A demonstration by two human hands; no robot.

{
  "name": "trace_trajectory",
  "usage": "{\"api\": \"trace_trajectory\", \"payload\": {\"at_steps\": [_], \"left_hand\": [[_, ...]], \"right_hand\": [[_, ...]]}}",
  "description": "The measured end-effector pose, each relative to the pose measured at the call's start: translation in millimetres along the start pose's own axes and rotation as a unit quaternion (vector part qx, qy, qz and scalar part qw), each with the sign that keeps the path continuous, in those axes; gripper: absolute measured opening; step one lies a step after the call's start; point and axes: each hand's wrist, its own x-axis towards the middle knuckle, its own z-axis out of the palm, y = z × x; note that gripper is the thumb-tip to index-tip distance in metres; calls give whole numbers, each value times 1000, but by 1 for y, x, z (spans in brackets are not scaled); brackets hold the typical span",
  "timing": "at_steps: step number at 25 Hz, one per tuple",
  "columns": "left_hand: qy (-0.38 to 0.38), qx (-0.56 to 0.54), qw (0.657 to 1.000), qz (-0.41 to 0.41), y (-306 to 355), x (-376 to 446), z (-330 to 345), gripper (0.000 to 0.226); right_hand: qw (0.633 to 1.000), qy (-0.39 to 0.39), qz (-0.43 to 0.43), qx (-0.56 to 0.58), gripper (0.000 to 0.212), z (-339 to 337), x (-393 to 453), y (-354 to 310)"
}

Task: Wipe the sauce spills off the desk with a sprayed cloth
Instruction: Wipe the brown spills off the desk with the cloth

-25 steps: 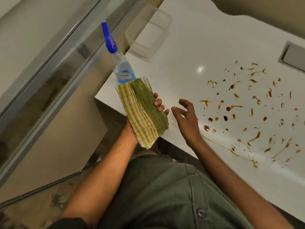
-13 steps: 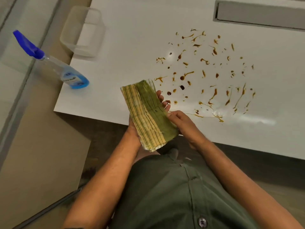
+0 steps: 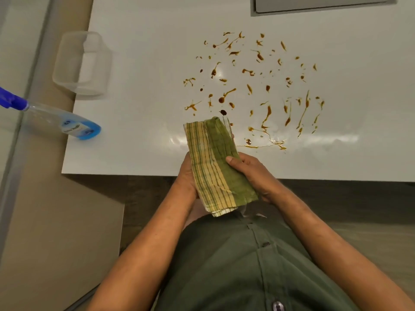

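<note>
Both hands were closed on the folded cloth (image 3: 215, 162), holding it above the near edge of the desk (image 3: 139, 63). The left hand (image 3: 187, 176) lay under the cloth's striped yellow side, mostly hidden by it, with the fabric resting along the palm. The right hand (image 3: 253, 173) gripped the plain green side, its thumb pressed on top of the fabric and its fingers tucked beneath. The cloth ran lengthwise away from the person, its far end out over the white desktop and its near end hanging past the desk edge toward the green shirt (image 3: 247, 265).

Just beyond the cloth's far end and off to the right of the grip, the brown sauce spills (image 3: 258, 86) were scattered across the desk as drops and thin streaks, the closest ones right beside the cloth tip. The cloth did not touch them.

Well to the left of the hands, the spray bottle (image 3: 65, 124) with blue liquid and a blue nozzle stood at the desk's left edge. Farther out on that side, a clear plastic container (image 3: 83, 63) sat on the desk corner. At the far edge, beyond the spills, a grey recessed panel (image 3: 314, 3) was set into the desktop
</note>
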Motion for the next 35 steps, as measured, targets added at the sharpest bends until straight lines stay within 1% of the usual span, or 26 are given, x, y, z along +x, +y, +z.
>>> {"api": "trace_trajectory", "payload": {"at_steps": [3, 4, 5, 7, 8, 9, 10, 11, 12, 13, 14, 15, 16, 18, 19, 21, 22, 23, 25, 27, 28, 30, 32, 34, 35], "left_hand": [[76, 10, 997, 11, -3, 0, 1, 28], [100, 14, 995, 21, -2, 1, 0, 31], [109, 11, 993, 31, 1, 1, -1, 34], [102, -26, 992, 74, 9, 0, -7, 24], [111, -17, 988, 103, 14, -2, -12, 21], [135, 24, 982, 130, 19, -2, -18, 21], [181, 93, 966, 156, 23, -4, -27, 23], [235, 180, 937, 185, 27, -7, -36, 24], [288, 270, 893, 215, 30, -9, -45, 26], [329, 355, 840, 243, 34, -10, -54, 28], [352, 428, 789, 267, 37, -9, -63, 30], [360, 489, 742, 282, 40, -7, -72, 34], [359, 541, 704, 290, 42, -4, -80, 38], [358, 614, 645, 281, 46, 8, -93, 48], [358, 641, 621, 274, 48, 14, -98, 52], [352, 691, 574, 263, 51, 25, -105, 58], [342, 713, 554, 260, 54, 31, -111, 61], [336, 731, 535, 258, 57, 35, -117, 62], [333, 750, 509, 262, 63, 40, -129, 64], [333, 759, 492, 266, 66, 42, -139, 64], [334, 764, 483, 267, 66, 43, -142, 65], [340, 773, 467, 261, 64, 45, -144, 67], [344, 781, 459, 248, 63, 48, -145, 71], [342, 790, 449, 238, 63, 49, -145, 74], [342, 795, 444, 234, 63, 50, -146, 75]], "right_hand": [[997, -9, -8, 72, 34, 0, 2, 5], [996, -7, -9, 86, 32, 1, 3, 6], [996, -3, -12, 92, 31, 1, 4, 6], [996, 18, -24, 89, 30, -2, 3, 4], [995, 37, -29, 85, 28, -4, 2, 2], [995, 61, -33, 76, 27, -7, 0, -2], [994, 86, -39, 58, 26, -10, -3, -6], [992, 110, -48, 23, 26, -15, -7, -11], [989, 134, -60, -29, 27, -19, -12, -16], [980, 153, -77, -99, 28, -23, -18, -21], [964, 170, -97, -178, 31, -25, -23, -25], [937, 198, -118, -264, 36, -25, -25, -25], [897, 238, -135, -348, 41, -23, -23, -22], [799, 306, -153, -494, 50, -9, -5, -9], [763, 311, -144, -549, 54, 4, 8, 0], [725, 257, -101, -631, 56, 32, 35, 20], [711, 225, -83, -661, 57, 44, 46, 32], [702, 210, -77, -676, 57, 51, 55, 43], [699, 236, -86, -669, 59, 55, 65, 59], [694, 261, -107, -663, 65, 51, 72, 69], [692, 255, -125, -664, 69, 46, 76, 72], [692, 216, -162, -670, 72, 35, 90, 74], [677, 176, -174, -693, 72, 28, 105, 76], [668, 165, -170, -706, 69, 27, 114, 85], [669, 170, -167, -704, 67, 26, 117, 88]]}}
